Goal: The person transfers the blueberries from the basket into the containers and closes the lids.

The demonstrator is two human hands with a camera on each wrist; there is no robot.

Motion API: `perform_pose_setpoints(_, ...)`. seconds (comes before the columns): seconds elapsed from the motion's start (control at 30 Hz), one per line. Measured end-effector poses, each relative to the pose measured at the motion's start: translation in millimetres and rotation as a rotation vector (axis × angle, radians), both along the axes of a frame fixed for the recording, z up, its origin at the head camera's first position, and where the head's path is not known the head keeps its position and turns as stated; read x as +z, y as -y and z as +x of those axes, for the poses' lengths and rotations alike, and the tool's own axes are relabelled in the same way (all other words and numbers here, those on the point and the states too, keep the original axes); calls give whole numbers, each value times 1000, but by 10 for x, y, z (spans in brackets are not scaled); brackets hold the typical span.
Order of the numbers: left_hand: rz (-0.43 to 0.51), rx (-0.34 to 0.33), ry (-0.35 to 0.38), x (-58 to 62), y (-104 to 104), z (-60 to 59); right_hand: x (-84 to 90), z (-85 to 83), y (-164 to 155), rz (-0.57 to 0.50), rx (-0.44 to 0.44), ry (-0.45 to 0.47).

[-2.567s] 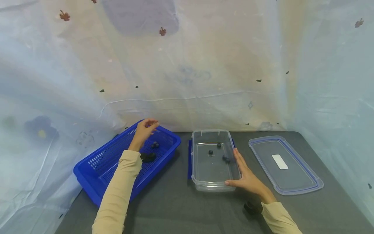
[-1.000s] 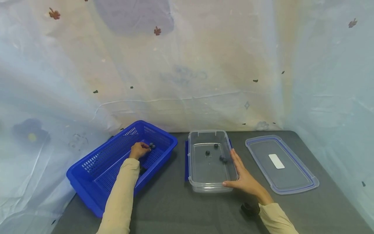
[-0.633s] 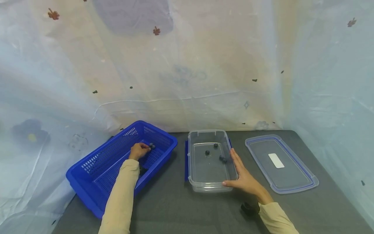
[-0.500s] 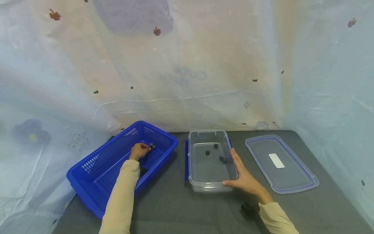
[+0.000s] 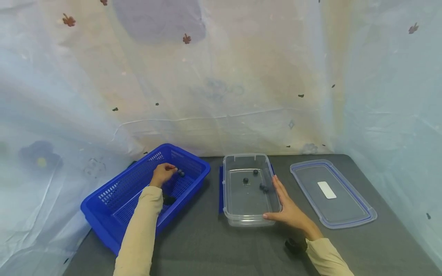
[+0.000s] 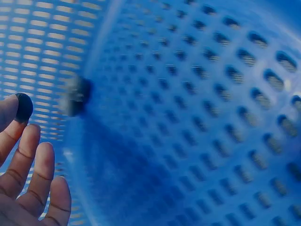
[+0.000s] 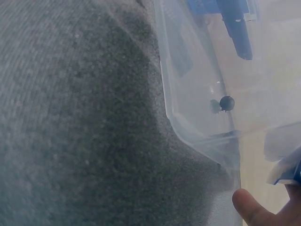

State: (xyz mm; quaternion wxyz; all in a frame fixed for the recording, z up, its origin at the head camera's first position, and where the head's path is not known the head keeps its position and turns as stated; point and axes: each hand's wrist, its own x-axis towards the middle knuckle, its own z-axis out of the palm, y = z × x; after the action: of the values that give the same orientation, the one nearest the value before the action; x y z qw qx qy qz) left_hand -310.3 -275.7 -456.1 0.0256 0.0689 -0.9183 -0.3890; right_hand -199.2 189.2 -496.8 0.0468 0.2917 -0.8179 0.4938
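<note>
My left hand (image 5: 161, 175) is inside the blue perforated basket (image 5: 103, 230), near its far right end. Between its thumb and index finger it pinches a blueberry (image 6: 24, 108), dark and round. Other blueberries (image 5: 181, 173) lie on the basket floor just beyond the fingertips, blurred in the left wrist view. My right hand (image 5: 288, 211) rests against the near right corner of a clear plastic container (image 5: 252, 221), fingers straight along its side, thumb at the front rim. Inside the container several blueberries (image 5: 246, 180) lie spread over the bottom.
A clear lid (image 5: 350, 207) with a blue seal and a white label lies on the grey table (image 5: 221, 253) right of the container. A blue side latch (image 5: 221, 189) hangs at the container's left. Patterned sheeting (image 5: 241, 76) closes off the back and sides.
My left hand has come down into the basket to the blueberries, and in the last half second has risen slightly, back and left, with one pinched. The right hand stays at the container.
</note>
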Motion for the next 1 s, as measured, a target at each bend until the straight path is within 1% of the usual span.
perform_pose_setpoints(0.13, 43, -7, -10, 171, 23, -11, 6, -1, 1, -5, 0, 10)
perform_pose_setpoints(0.2, 51, -22, -20, 273, 14, 1, 10, -3, -2, -3, 2, 14)
perform_pose_setpoints(0.37, 45, -95, -89, 519, -40, 43, 3, -3, -9, -7, 6, 22)
perform_pose_setpoints(0.47, 47, -125, -130, 635, -86, 67, -2, 0, -8, -7, 7, 23)
perform_pose_setpoints(0.53, 55, -148, -141, 702, -127, 89, 1, 5, -9, -6, 5, 22)
perform_pose_setpoints(0.7, 84, -224, -143, 867, -281, 148, 7, 16, -8, -9, 5, 16)
perform_pose_setpoints(0.83, 123, -275, -132, 1010, -471, 219, 3, 13, -7, -6, 4, 10)
perform_pose_setpoints(1.0, 180, -323, -144, 1139, -718, 276, 3, 7, -3, -4, -1, 13)
